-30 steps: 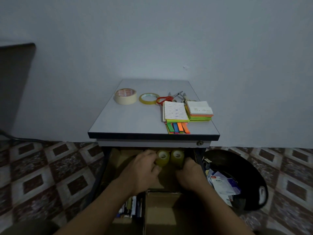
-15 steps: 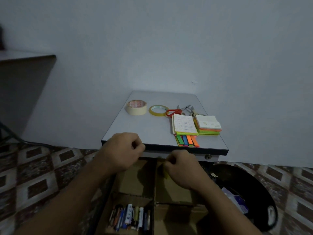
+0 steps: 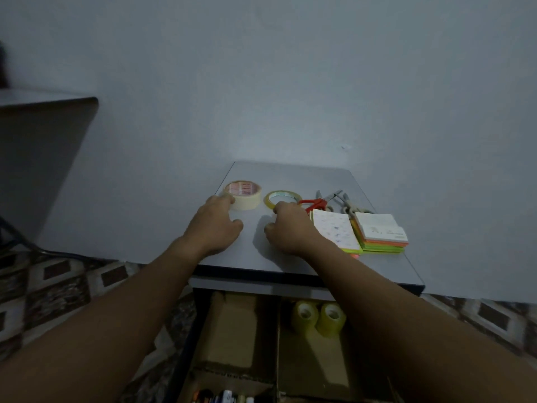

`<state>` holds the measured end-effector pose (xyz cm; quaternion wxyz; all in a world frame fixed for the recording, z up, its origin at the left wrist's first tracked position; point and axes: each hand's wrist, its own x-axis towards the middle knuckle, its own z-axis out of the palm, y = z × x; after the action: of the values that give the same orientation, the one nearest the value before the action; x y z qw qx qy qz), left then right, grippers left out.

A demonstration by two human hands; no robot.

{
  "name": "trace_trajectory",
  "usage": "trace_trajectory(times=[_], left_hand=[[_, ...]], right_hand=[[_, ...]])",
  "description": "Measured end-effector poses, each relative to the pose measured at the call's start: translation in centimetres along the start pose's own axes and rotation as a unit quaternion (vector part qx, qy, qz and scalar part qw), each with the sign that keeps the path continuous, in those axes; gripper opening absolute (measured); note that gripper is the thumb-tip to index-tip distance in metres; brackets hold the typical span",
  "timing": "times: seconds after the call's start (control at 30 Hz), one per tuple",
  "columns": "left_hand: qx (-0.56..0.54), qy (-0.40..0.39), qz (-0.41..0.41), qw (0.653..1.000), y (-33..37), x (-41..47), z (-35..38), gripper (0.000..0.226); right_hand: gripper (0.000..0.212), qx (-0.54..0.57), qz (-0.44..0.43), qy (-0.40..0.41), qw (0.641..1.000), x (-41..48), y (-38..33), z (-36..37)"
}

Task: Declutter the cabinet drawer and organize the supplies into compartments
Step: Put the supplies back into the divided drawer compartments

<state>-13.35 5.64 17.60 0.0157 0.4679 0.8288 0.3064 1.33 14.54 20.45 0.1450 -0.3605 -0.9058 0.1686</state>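
My left hand [image 3: 215,225] lies over the grey cabinet top [image 3: 290,175]; its fingertips touch the near left edge of a cream masking tape roll [image 3: 244,196], and the thumb stays clear of it. My right hand [image 3: 287,228] reaches to the near rim of a thin yellow tape ring [image 3: 283,196], holding nothing. Red-handled scissors [image 3: 315,203] and stacked sticky-note pads [image 3: 380,232] lie to the right. Below, the open drawer's cardboard compartments [image 3: 232,330] show two yellow-green tape rolls [image 3: 319,317] at rear right and pens [image 3: 223,398] at front left.
A second pair of scissors [image 3: 347,206] lies behind the note pads. A white notepad [image 3: 334,231] sits beside my right wrist. A dark table edge [image 3: 49,117] stands at the left. Patterned floor tiles [image 3: 66,280] surround the cabinet, which backs onto a plain wall.
Both hands rose from the drawer, where they left the two yellow-green rolls, and moved forward over the cabinet top to the masking tape and the yellow ring. The view tilted upward.
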Motion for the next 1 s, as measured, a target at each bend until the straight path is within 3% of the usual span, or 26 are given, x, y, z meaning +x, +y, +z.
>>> trace_trajectory(times=[0.17,0.37,0.7,1.0], left_hand=[[0.067,-0.010,0.028,0.997,-1.1,2.7,0.7,0.071],[0.095,-0.029,0.018,0.995,-1.4,3.8,0.4,0.059],[0.070,0.032,-0.021,0.997,-1.1,-1.3,-0.2,0.045],[0.012,0.067,-0.051,0.996,-0.4,-6.7,-1.0,0.031]], right_hand=[[0.043,-0.002,0.027,0.000,1.000,3.0,0.9,1.0],[0.050,-0.051,0.035,-0.028,0.998,3.9,0.6,1.1],[0.036,-0.050,-0.060,0.035,0.996,-0.3,0.3,2.6],[0.016,-0.028,-0.078,0.045,0.996,-4.6,0.4,2.6]])
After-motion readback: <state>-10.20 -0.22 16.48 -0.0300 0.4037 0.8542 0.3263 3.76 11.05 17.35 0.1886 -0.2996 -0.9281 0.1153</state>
